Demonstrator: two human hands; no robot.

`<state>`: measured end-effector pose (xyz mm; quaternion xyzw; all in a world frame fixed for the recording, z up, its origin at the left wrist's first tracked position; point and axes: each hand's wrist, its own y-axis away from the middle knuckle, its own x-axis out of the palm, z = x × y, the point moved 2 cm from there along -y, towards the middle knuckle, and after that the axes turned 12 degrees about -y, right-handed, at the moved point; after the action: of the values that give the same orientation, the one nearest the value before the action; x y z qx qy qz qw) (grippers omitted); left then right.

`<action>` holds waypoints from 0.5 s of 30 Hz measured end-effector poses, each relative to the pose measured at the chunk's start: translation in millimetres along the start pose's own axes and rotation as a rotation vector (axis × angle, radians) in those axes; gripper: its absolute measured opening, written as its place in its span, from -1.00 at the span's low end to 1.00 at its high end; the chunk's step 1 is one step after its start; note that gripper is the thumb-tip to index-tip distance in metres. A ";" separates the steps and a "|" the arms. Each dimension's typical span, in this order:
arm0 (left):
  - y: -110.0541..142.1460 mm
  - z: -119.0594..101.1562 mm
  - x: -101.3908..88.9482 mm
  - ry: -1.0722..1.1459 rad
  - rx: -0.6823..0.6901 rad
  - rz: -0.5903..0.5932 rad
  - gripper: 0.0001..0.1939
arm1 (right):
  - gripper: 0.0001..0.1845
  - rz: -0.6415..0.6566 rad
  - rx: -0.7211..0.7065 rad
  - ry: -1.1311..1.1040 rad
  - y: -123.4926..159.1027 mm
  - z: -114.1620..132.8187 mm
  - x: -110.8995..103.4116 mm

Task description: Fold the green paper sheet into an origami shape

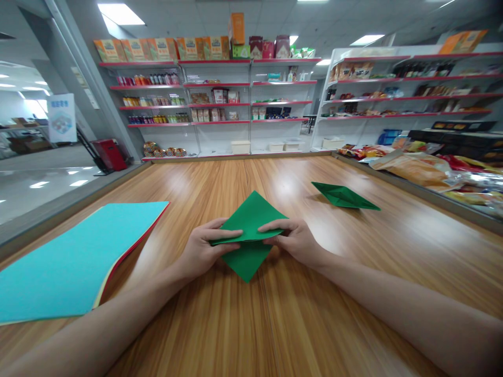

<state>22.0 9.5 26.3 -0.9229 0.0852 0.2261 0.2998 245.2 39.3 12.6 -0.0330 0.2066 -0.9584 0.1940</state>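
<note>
Nearest are the person's two bare hands, and both are closed on the same thing. The left hand (204,243) pinches the left side of a bright green, diamond-shaped folded sheet of paper (251,215), and the right hand (295,241) pinches its right side. The green paper is in the middle, over the shiny brown wooden tabletop (220,330). One corner points away from the person and one points back. A fold edge runs across between the hands.

To the left lies a flat pile of big paper sheets (86,256), light blue on top, with yellow and red peeking out at the edge. Farther away, on the right, sits a dark green folded paper shape with two long pointy ends (346,198). Past the right edge are lots of shiny, colorful snack bags (424,167). At the back stand white shelves with red edges (218,62), with orange boxes (163,50) on top.
</note>
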 end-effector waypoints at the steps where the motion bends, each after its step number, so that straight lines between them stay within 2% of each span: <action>1: -0.2 -0.5 -0.4 -0.005 0.000 -0.010 -0.79 | -0.72 -0.031 -0.055 0.058 -0.9 0.5 -1.7; 4: -1.0 -2.0 -2.0 -0.025 -0.002 -0.040 -0.83 | -0.73 -0.131 -0.206 0.222 -2.6 2.6 -7.6; 6: -1.4 -2.9 -2.7 -0.038 0.000 -0.046 -0.86 | -0.80 -0.141 -0.243 0.247 -2.9 3.3 -9.7; 8: -1.3 -3.0 -2.8 -0.053 0.000 -0.045 -0.87 | -0.85 -0.114 -0.252 0.228 -2.3 4.1 -9.5; 13: 0.8 -0.6 -2.0 -0.069 0.010 -0.040 -0.85 | -0.77 -0.013 -0.234 0.245 -0.5 6.2 -4.3; 15: 1.1 0.7 -2.0 -0.070 0.004 -0.043 -0.87 | -0.81 0.029 -0.201 0.173 -1.4 3.8 -5.1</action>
<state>19.7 9.1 26.2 -0.9154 0.0554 0.2516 0.3093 250.0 40.9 16.8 0.0333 0.3179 -0.9292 0.1853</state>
